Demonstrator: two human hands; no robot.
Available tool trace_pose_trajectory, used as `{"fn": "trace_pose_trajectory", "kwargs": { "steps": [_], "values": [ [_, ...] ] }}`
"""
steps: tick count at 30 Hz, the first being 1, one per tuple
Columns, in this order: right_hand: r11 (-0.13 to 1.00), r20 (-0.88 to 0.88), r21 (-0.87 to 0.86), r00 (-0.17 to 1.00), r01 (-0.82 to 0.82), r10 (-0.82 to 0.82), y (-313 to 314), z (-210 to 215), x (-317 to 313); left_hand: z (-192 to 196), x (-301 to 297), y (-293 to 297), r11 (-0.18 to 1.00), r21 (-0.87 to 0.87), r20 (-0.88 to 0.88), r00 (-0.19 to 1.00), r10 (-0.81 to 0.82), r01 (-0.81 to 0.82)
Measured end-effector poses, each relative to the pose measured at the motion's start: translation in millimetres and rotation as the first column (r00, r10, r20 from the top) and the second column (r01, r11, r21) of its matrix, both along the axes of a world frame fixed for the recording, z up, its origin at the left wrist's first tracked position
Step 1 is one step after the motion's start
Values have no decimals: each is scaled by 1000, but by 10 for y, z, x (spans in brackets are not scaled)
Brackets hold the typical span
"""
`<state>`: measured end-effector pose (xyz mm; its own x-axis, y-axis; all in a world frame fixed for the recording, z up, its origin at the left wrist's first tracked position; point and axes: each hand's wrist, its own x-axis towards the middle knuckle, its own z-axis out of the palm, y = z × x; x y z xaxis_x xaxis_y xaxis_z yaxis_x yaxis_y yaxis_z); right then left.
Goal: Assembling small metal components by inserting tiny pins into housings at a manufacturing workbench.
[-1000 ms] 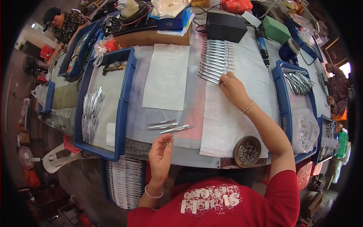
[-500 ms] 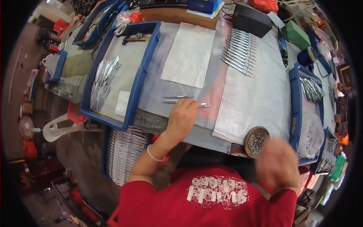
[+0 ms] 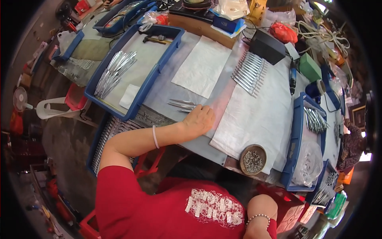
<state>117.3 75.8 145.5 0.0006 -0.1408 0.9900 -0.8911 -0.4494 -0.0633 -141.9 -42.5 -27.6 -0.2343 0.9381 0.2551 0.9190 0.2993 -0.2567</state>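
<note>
My left hand (image 3: 199, 120) rests low over the front of the work table, its fingers curled closed with the knuckles up. What lies inside them is hidden. Beside it, a few slim, pointed silver metal pieces (image 3: 181, 105) lie on the table, their near ends running up to the hand. My right hand (image 3: 256, 232) is at the lower edge, close to my body, below a beaded bracelet; its fingers do not show. On the front edge of the table stands a round brown bowl (image 3: 241, 164) of small metal parts.
Left is a blue tray (image 3: 153, 75) with slim silver pieces and a hammer (image 3: 157, 40). A row of silver pieces (image 3: 250, 73) lies on white cloth (image 3: 254, 119). Another blue tray (image 3: 292, 153) stands right, near a blue-black power tool (image 3: 293, 77). A plastic chair (image 3: 51, 107) is left.
My left hand has curled closed beside the metal pieces. My right hand has drawn back from near the bowl toward my body. The whole view has shifted and tilted.
</note>
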Motion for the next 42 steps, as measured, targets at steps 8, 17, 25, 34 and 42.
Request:
{"fn": "trace_pose_trajectory", "kwargs": {
  "steps": [8, 17, 25, 34, 42],
  "values": [
    [994, 108, 57, 991, -89, 82, 154, 22, 64, 465, 144, 0, 846, 502, 479, 872, -98, -181],
    [933, 332, 189, 914, -308, 234, 326, -161, 14, 657, 756, 104, 446, 481, 620, -68, -782, -755],
    [798, 883, 394, -430, 456, -190, 423, -775, -285, 626, 1034, 92, 441, 442, 513, -183, -839, -781],
    [756, 813, -361, -212, 546, 541, 505, -1200, -439, 400, 1322, 96, 672, 480, 726, -175, -665, -563],
    [939, 929, 147, -369, 311, -23, 561, -1181, -412, 606, 1186, 53, 956, 45, 922, -356, -151, -290]
  ]
}}
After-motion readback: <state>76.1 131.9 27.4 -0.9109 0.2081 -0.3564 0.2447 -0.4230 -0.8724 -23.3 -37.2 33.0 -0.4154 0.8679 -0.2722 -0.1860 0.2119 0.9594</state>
